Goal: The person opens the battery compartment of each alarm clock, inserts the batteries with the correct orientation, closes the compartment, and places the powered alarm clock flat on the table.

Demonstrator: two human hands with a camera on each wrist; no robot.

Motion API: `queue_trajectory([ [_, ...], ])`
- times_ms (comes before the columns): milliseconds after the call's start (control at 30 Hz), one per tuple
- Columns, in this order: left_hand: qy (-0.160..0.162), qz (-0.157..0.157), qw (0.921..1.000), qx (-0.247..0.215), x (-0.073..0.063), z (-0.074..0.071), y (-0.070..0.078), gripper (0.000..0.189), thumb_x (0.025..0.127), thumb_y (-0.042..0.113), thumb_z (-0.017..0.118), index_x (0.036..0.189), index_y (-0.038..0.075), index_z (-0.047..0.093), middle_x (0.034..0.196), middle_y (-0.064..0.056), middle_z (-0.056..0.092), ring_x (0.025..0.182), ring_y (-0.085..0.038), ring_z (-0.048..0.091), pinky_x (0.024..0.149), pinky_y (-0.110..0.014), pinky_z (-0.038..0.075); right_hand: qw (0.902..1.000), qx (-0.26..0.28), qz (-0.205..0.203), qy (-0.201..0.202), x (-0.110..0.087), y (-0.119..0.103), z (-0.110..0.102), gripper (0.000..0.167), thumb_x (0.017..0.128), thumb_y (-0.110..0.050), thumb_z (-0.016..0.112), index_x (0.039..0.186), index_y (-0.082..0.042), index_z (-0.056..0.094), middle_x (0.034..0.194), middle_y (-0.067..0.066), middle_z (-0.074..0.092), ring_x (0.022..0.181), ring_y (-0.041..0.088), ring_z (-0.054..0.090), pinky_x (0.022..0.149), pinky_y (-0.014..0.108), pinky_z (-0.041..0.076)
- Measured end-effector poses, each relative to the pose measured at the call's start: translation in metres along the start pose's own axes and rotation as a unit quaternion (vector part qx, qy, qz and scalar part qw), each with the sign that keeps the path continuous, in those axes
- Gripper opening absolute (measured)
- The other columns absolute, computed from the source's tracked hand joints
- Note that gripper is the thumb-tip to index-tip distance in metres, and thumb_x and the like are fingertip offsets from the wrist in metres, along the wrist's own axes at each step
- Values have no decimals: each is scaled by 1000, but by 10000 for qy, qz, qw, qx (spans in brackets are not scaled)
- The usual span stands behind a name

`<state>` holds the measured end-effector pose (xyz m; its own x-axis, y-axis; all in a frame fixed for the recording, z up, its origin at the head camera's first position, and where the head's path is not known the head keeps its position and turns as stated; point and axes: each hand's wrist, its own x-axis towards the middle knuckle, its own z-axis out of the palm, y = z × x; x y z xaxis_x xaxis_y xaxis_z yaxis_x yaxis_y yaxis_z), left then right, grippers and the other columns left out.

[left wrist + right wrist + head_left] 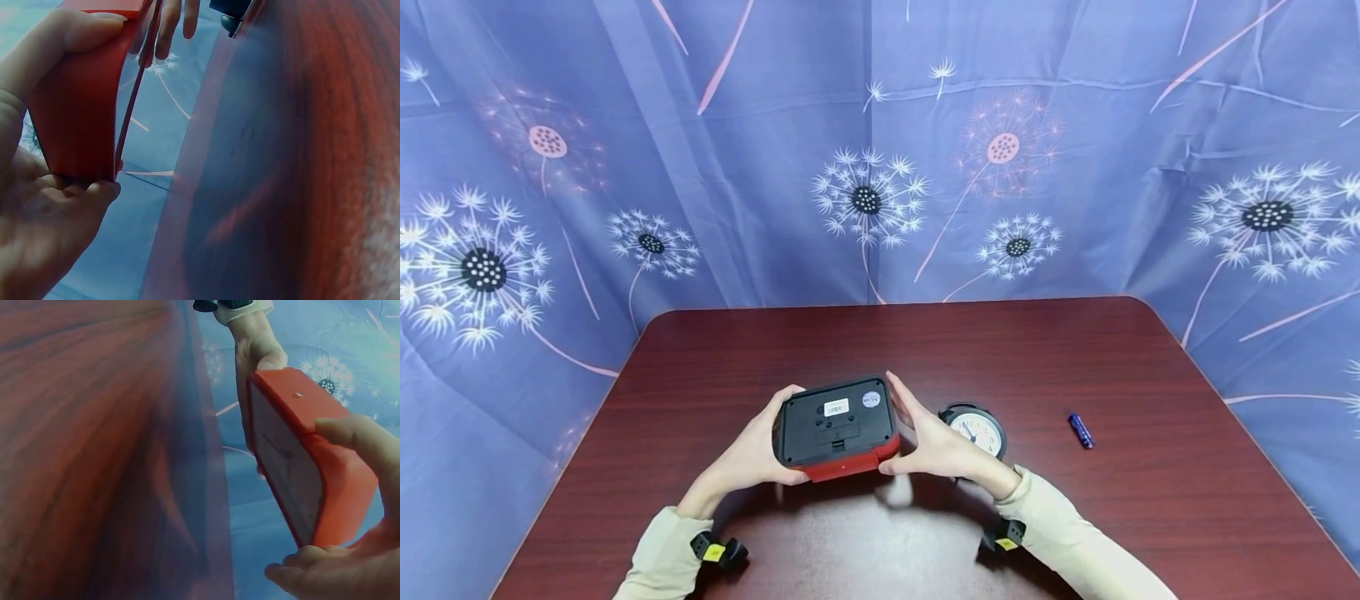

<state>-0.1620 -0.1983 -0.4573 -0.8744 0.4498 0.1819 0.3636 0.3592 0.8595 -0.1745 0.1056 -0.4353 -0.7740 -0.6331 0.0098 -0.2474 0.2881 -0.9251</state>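
Observation:
Both hands hold up a red rectangular clock (837, 423) above the table, its black back with stickers and a battery cover turned up towards the head camera. My left hand (748, 450) grips the left end, thumb along the red near side and fingers at the far edge. On the opposite end, my right hand (938, 443) grips in the same way. In the right wrist view the clock (300, 403) shows its pale face pointing down at the table. Partly behind the right forearm, a round black alarm clock (977, 431) with a white dial sits on the table.
A blue battery (1081, 431) lies on the dark red wooden table (700, 358), to the right of the round clock. Behind the table hangs a blue cloth (760, 208) printed with dandelions. Black wrist cameras hang below both cuffs.

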Motion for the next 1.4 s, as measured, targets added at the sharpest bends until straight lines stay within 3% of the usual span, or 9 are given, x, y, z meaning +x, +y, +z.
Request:
queue_trajectory([
  [267, -42, 44, 9994, -340, -1, -1, 2, 100, 64, 17, 88, 145, 15, 29, 135, -9, 48, 115, -6, 48, 95, -24, 45, 9959, 775, -336, 316, 4, 5, 9, 116, 72, -13, 85, 156, -10, 4, 159, 14, 23, 145, 30, 28, 113, 45, 29],
  [433, -103, 65, 9955, -941, 1, 1, 3, 100, 65, 7, 86, 145, 12, 27, 137, -14, 43, 115, -5, 49, 91, -24, 49, 9877, 1474, -319, 404, 6, 5, 15, 121, 69, -10, 86, 156, -27, 4, 154, 7, 36, 138, 27, 41, 112, 47, 32],
  [533, -103, 58, 9918, -1274, 2, 3, 4, 100, 65, 2, 84, 146, 11, 25, 138, -15, 41, 116, -4, 49, 91, -23, 50, 9791, 1928, -440, 473, 8, 7, 19, 122, 69, -8, 86, 155, -33, 3, 152, 10, 40, 129, 21, 52, 108, 36, 37],
  [633, -86, 94, 9884, -1512, 3, 5, 3, 101, 65, -1, 84, 146, 9, 24, 138, -13, 40, 117, -4, 49, 92, -22, 49, 9723, 2167, -715, 510, 12, 10, 23, 121, 69, -6, 85, 156, -29, 3, 150, 14, 42, 124, 14, 56, 103, 26, 41],
  [800, -158, 244, 9821, -1860, 5, 9, -2, 100, 65, -4, 83, 146, 5, 23, 137, -8, 42, 117, -6, 50, 93, -22, 49, 9701, 2171, -1005, 406, 15, 13, 31, 102, 69, -4, 85, 150, -15, 24, 138, 9, 55, 120, 10, 57, 103, 24, 42],
  [900, -200, 305, 9802, -1947, 6, 11, -3, 101, 65, -4, 83, 146, 4, 23, 137, -7, 42, 118, -6, 51, 93, -22, 49, 9713, 2157, -967, 256, 14, 12, 35, 83, 72, -1, 82, 141, -6, 37, 128, 3, 62, 114, 9, 61, 100, 26, 45],
  [1000, -235, 297, 9788, -2013, 7, 13, -1, 101, 66, -3, 83, 146, 4, 23, 138, -8, 41, 118, -6, 51, 94, -22, 49, 9716, 2155, -957, 190, 14, 11, 36, 71, 75, 0, 79, 136, -1, 44, 126, 6, 65, 111, 9, 63, 98, 27, 47],
  [1200, -369, 173, 9776, -2064, 6, 16, 3, 99, 68, 4, 84, 146, 5, 22, 138, -6, 40, 118, -6, 51, 93, -23, 49, 9718, 2032, -1138, 366, 14, 9, 37, 64, 75, 0, 79, 132, 2, 50, 123, 21, 64, 107, 8, 65, 95, 26, 49],
  [1400, -490, 449, 9777, -1990, 8, 18, 3, 100, 68, 0, 82, 146, 4, 20, 137, -4, 41, 119, -7, 49, 94, -23, 49, 9697, 1801, -1553, 551, 15, 7, 36, 64, 70, 6, 80, 127, 3, 52, 116, 2, 69, 104, 7, 65, 92, 27, 50],
])
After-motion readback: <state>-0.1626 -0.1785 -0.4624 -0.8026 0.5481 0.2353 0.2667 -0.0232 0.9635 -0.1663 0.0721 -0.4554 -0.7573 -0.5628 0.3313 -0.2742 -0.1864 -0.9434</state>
